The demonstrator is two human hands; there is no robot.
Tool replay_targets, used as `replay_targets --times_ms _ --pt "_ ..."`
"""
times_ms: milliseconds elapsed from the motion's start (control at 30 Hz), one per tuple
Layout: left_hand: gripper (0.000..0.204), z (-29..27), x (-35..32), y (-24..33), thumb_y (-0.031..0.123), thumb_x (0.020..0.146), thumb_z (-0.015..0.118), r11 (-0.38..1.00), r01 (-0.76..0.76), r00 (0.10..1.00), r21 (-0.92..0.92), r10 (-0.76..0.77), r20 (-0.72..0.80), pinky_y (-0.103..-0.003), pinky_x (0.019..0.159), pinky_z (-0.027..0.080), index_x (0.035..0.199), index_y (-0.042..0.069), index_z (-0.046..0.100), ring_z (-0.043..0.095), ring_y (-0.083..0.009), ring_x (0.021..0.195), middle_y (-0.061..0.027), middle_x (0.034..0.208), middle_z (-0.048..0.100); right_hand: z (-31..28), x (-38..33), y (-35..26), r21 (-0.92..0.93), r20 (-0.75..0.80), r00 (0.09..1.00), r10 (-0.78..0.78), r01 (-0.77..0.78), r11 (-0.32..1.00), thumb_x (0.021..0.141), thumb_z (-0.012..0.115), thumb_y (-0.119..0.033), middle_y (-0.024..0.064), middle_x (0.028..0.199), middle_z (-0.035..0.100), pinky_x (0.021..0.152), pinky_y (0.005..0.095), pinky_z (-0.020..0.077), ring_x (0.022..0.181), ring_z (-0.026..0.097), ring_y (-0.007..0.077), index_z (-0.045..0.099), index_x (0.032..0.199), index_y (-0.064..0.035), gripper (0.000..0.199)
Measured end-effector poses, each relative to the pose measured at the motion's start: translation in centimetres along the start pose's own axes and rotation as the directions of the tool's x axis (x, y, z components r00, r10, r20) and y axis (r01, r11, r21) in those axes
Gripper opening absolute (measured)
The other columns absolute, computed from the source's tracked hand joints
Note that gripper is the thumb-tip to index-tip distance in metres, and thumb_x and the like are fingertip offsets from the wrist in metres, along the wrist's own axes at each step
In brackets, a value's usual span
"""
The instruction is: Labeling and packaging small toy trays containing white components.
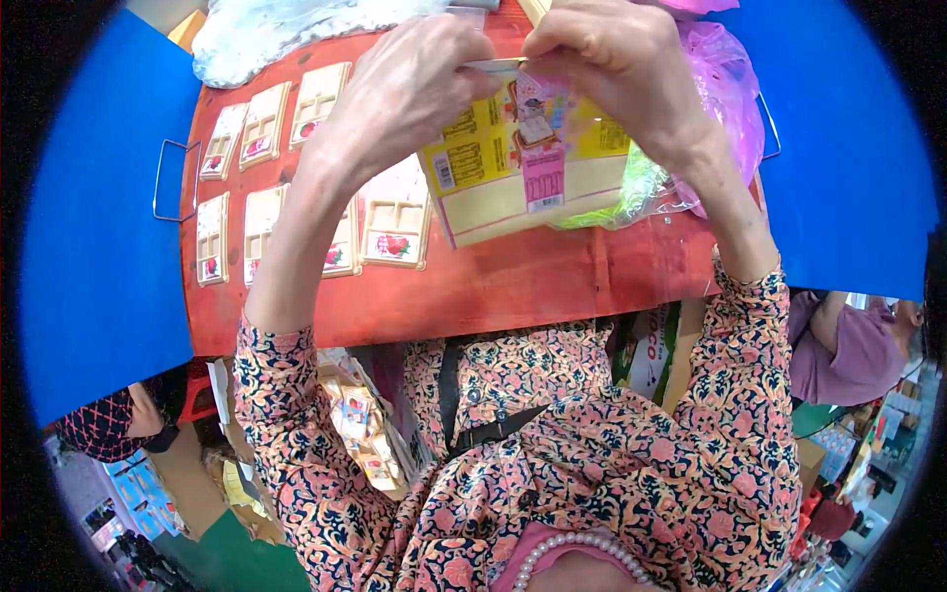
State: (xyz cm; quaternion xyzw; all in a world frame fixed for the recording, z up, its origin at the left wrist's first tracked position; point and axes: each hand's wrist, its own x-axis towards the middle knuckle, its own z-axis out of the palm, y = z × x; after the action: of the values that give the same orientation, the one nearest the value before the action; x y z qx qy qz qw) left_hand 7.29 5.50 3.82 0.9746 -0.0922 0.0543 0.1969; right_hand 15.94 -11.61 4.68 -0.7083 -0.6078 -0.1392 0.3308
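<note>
While both hands (513, 74) pinch its top edge, yellow card packet (513, 168) hangs flat.

A red-painted wooden worktop (513, 286) carries two rows of small cream cardboard cards with red strawberry prints (395, 222) (laid flat, side by side), a crumpled pink plastic bag (730, 99) and a pale blue-white plastic sheet (266, 35).

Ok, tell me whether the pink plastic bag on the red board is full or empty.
Cannot tell. The pink plastic bag lies crumpled behind the right hand and yellow card pack; its inside is hidden.
</note>
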Motion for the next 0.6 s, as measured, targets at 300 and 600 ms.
replay_targets --times_ms 300,600 --pt "0.019 0.1 -1.0 -3.3 0.017 0.078 0.055 0.978 0.123 0.987 -0.171 -0.103 0.122 -0.042 0.065 0.043 0.078 -0.002 0.060 0.057 -0.0333 0.071 -0.0201 0.071 0.056 4.0 -1.3 -0.7 -0.155 -0.081 0.968 -0.238 0.223 0.962 0.051 0.065 -0.006 0.0077 0.078 0.058 0.059 0.0297 0.0479 0.071 0.056 0.0232 0.061 0.083 -0.0014 0.032" --pt "0.022 0.1 -1.2 -3.1 0.020 0.082 0.055 0.931 0.010 0.998 -0.366 0.014 0.063 -0.040 0.063 0.042 0.080 -0.002 0.057 0.056 -0.0314 0.065 -0.0188 0.065 0.052 3.9 -0.3 0.3 0.257 -0.076 0.981 0.178 -0.153 0.954 0.066 0.067 0.004 0.0071 0.075 0.063 0.063 0.0259 0.0489 0.072 0.060 0.0167 0.065 0.082 -0.0006 0.016"
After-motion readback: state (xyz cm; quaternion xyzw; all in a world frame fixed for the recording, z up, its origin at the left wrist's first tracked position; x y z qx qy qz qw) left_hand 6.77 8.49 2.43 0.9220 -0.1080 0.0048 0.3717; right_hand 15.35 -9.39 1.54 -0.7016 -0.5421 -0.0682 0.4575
